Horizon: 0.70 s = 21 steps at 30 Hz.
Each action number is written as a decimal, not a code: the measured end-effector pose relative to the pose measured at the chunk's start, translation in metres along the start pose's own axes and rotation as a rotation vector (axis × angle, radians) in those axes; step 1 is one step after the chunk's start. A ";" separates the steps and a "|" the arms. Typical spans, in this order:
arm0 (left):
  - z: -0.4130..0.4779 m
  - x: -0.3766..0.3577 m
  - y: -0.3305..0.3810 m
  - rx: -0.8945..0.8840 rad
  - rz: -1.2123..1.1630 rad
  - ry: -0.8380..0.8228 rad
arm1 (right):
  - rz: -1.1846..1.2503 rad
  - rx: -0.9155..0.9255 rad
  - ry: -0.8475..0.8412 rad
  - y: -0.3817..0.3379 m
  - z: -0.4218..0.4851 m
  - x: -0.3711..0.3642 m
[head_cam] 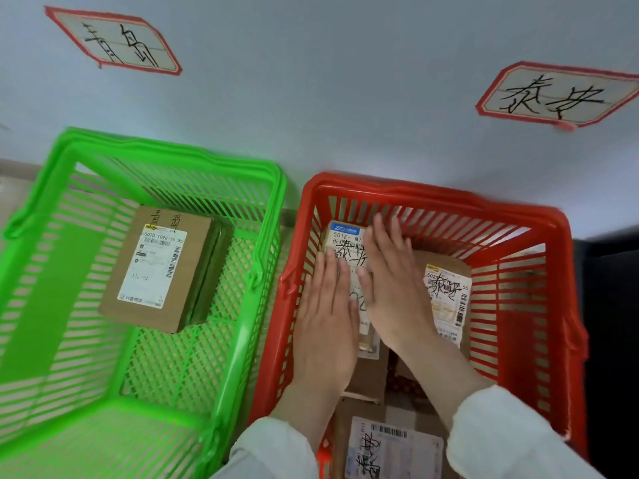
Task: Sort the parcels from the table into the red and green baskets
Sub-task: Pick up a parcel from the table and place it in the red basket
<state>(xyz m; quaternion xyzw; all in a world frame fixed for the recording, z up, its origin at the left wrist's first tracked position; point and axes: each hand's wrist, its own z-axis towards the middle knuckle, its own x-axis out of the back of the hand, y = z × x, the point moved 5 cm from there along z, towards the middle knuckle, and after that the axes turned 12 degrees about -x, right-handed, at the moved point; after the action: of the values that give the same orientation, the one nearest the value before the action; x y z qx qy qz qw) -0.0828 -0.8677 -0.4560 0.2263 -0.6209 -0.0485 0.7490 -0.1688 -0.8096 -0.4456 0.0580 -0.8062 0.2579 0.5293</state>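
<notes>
Both my hands reach down into the red basket (442,202) on the right. My left hand (326,316) and my right hand (394,281) lie flat, fingers straight, on a cardboard parcel (345,242) with a blue-topped label and black handwriting. Beside it to the right lies a second labelled parcel (447,295). A third labelled parcel (390,447) lies at the basket's near end, between my sleeves. The green basket (166,157) on the left holds one brown parcel (155,267) with a white label.
On the wall hang two red-bordered paper signs with handwritten characters, one sign (114,41) above the green basket and another sign (556,95) above the red one. The baskets stand side by side against the wall. A dark surface (608,305) borders the red basket's right side.
</notes>
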 end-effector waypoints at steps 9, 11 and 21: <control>0.003 -0.012 -0.004 0.035 0.117 -0.071 | -0.089 0.071 -0.031 0.002 0.016 -0.014; 0.002 -0.014 -0.005 0.038 0.139 -0.080 | -0.074 0.066 -0.046 0.002 0.016 -0.018; 0.018 0.044 0.015 0.021 -0.155 -0.121 | -0.064 -0.054 -0.217 -0.012 -0.004 0.046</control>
<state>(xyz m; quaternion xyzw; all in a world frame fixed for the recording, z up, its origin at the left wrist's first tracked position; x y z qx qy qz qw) -0.0928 -0.8753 -0.4078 0.2781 -0.6462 -0.1134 0.7016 -0.1805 -0.8100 -0.3997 0.0970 -0.8632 0.2115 0.4481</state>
